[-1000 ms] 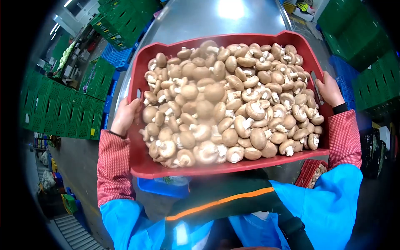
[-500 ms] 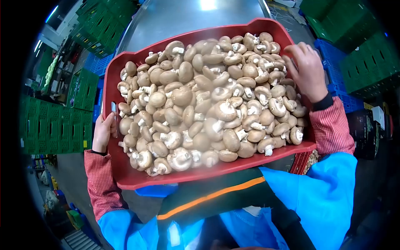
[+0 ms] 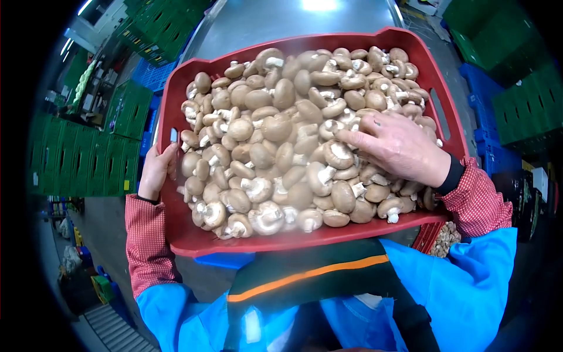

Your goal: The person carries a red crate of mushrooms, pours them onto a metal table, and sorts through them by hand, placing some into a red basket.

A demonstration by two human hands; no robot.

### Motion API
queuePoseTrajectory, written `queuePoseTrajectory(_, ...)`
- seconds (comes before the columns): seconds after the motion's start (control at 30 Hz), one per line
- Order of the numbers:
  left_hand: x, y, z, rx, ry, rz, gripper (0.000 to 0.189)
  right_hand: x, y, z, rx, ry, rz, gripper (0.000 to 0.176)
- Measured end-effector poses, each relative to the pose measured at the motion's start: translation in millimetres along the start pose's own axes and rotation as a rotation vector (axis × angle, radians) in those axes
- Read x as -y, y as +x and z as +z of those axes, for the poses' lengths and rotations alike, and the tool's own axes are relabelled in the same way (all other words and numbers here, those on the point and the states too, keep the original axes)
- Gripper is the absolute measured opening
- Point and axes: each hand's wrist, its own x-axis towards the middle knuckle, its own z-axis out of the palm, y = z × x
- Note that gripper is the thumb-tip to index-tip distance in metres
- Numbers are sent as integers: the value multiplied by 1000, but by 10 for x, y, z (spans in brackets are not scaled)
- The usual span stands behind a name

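A red crate (image 3: 258, 242) full of brown mushrooms (image 3: 283, 94) fills the middle of the head view, slightly tilted. My left hand (image 3: 157, 170) is wrapped round the crate's left edge at the handle slot, its thumb on the rim. Over the mushrooms on the right side lies my right hand (image 3: 399, 144), palm down, fingers reaching left and touching the mushroom tops. Its fingers are apart, with nothing visibly held; the undersides of the fingers are hidden.
Behind the crate is a shiny metal table (image 3: 246, 29). Green crates (image 3: 85, 155) are stacked at the left, more green crates (image 3: 528, 111) at the right, with blue crates (image 3: 484, 105) beside them. Below right sits another red crate (image 3: 426, 237) with small pale pieces.
My right hand has moved from the crate's right rim leftward onto the mushrooms. The crate appears shifted a little to the right in view. My left hand still holds its left edge.
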Motion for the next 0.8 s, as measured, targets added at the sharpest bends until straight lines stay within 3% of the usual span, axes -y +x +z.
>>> queuePoseTrajectory(0.07,31,64,55,7,-18,31,21,33,-26,32,3,40,-3,41)
queuePoseTrajectory(0.1,111,-53,-39,-19,-29,16,20,51,42,65,99,70,6,31)
queuePoseTrajectory(0.13,158,-31,-77,-2,-23,33,20,77,69,95,2,91,-4,15)
queuePoseTrajectory(0.27,193,-35,-44,58,-27,61,23,154,-5,-212,20,126,175,18)
queuePoseTrajectory(0.33,195,-67,-42,63,-39,68,26,124,-87,-224,-99,130,257,18)
queuePoseTrajectory(0.43,187,-39,-41,77,34,85,27,34,-183,-248,-153,-13,271,20)
queuePoseTrajectory(0.8,197,-159,-25,92,-28,39,23,108,-285,-297,-180,-88,303,17)
